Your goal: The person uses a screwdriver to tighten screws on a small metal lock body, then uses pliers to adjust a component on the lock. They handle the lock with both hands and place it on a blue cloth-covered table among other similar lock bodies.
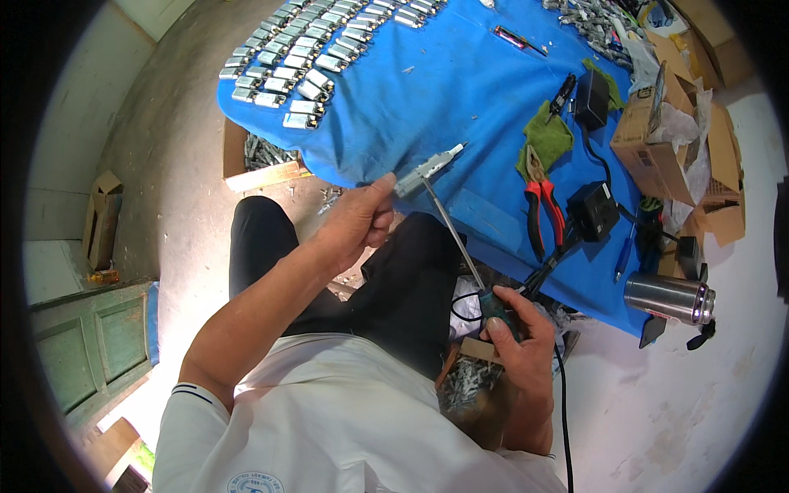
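My left hand (359,215), fingers curled, pinches a slim grey metal piece (422,174) with a narrow pointed end, over the near edge of the blue cloth. My right hand (528,341) is wrapped round the dark green handle of a long-shafted screwdriver (454,232). Its thin shaft runs up and left, and the tip meets the grey piece; whether it presses on it or only lies in front, I cannot tell. Pliers (544,197) with red and black handles lie on the cloth, right of the piece.
Rows of small metal units (316,49) cover the far left of the blue cloth (427,90). At right are black adapters (592,211) with cables, a steel flask (670,297) and a cardboard box (657,148). A box of metal parts (267,156) stands below the table's left edge.
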Available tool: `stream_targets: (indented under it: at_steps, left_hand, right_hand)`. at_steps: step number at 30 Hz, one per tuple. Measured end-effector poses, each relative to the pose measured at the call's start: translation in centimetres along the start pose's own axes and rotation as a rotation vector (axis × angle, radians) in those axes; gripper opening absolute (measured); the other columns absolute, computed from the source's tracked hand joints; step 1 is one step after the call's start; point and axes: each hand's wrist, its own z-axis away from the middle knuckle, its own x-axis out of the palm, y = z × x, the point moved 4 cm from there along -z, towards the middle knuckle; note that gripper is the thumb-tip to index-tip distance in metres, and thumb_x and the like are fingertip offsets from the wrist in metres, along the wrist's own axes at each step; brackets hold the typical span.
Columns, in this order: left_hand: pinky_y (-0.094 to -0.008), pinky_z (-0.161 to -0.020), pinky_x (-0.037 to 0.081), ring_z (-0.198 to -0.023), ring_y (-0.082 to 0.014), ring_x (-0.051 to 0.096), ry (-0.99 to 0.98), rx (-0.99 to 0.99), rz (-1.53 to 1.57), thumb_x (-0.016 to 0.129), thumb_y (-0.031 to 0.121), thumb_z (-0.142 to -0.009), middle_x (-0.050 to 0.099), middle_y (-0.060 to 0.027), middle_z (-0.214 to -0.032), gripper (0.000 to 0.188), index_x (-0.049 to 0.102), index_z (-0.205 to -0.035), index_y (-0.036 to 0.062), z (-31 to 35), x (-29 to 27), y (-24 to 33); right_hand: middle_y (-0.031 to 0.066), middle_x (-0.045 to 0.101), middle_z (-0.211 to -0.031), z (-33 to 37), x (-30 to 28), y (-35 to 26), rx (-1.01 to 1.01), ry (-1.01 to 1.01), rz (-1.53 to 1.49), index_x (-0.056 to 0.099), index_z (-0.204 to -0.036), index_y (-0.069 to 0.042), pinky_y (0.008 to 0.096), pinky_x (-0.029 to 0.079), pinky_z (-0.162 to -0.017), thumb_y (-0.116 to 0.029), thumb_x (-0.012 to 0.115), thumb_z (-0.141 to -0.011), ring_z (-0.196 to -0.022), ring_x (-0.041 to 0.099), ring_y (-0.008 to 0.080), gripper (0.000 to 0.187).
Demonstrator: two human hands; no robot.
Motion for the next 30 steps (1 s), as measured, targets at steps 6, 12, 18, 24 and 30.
stream_targets:
  at_steps: [6,12,18,24,30]
  left_hand:
    - [-0.0219,-0.044,0.019,-0.049,-0.0068,0.024,-0.016,-0.015,0.021,0.054,0.043,-0.097,0.030,0.0045,-0.059,0.045,0.032,-0.067,0.0175,0.0,-0.1,-0.1]
    - [-0.0222,-0.044,0.020,-0.049,-0.0069,0.024,0.002,-0.010,0.000,0.054,0.044,-0.096,0.030,0.0044,-0.059,0.046,0.031,-0.067,0.0180,0.1,0.0,0.0]
    - [-0.0221,-0.045,0.021,-0.050,-0.0069,0.025,0.014,-0.018,0.004,0.055,0.045,-0.096,0.031,0.0043,-0.059,0.047,0.030,-0.066,0.0183,0.2,0.0,0.0]
    - [-0.0222,-0.044,0.021,-0.050,-0.0071,0.024,0.019,-0.026,0.010,0.055,0.046,-0.095,0.030,0.0043,-0.059,0.047,0.029,-0.066,0.0187,0.2,0.2,-0.1]
    - [-0.0222,-0.044,0.020,-0.049,-0.0072,0.023,0.024,-0.036,0.007,0.054,0.046,-0.096,0.030,0.0043,-0.058,0.048,0.029,-0.065,0.0190,0.2,0.2,-0.1]
  right_hand:
    - [0.0140,0.066,-0.103,-0.2,-0.2,-0.1,-0.069,0.015,0.075,0.063,-0.118,0.001,0.0294,0.049,-0.082,-0.011,0.068,-0.083,-0.090,0.064,0.0203,0.037]
    - [0.0162,0.066,-0.105,-0.8,-0.3,-1.0,-0.187,0.008,0.169,0.063,-0.117,0.001,0.0314,0.049,-0.084,-0.007,0.067,-0.081,-0.094,0.065,0.0242,0.037]
    - [0.0184,0.066,-0.106,-1.0,-0.2,-3.0,-0.373,0.045,0.372,0.064,-0.118,-0.001,0.0345,0.051,-0.085,-0.001,0.066,-0.080,-0.096,0.065,0.0303,0.038]
    - [0.0181,0.066,-0.107,-1.0,-0.5,-4.5,-0.332,0.041,0.384,0.064,-0.117,-0.002,0.0341,0.051,-0.085,-0.001,0.065,-0.082,-0.096,0.065,0.0307,0.036]
    - [0.0185,0.067,-0.107,-1.4,-0.9,-4.2,-0.284,0.018,0.309,0.064,-0.116,0.001,0.0337,0.050,-0.086,-0.001,0.063,-0.083,-0.098,0.066,0.0303,0.033]
